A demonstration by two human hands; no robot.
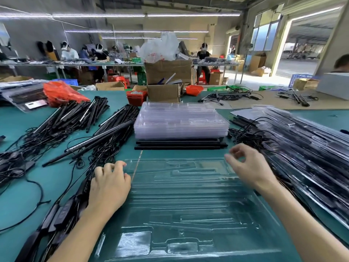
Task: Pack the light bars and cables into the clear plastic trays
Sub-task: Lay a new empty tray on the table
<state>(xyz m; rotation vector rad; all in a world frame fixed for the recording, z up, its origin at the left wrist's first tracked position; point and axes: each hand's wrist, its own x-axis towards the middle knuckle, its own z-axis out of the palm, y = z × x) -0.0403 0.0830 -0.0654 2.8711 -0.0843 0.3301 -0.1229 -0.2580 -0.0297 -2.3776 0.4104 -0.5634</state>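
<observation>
An empty clear plastic tray [188,201] lies open on the green table in front of me. My left hand [109,184] rests at its far left corner, fingers curled over the tray's edge beside black cables and inline controllers [62,210]. Above the tray's far right corner hovers my right hand [249,167], fingers loosely curled and holding nothing. Loose black light bars [75,118] with tangled cables [37,140] are piled at the left. Behind the tray, a stack of empty clear trays [181,120] sits on several black bars [179,144].
Filled clear trays [302,148] lean in a long pile along the right. A red bin of screws [136,97], a cardboard box [163,92] and an orange bag [62,92] stand at the table's back. People work at far benches.
</observation>
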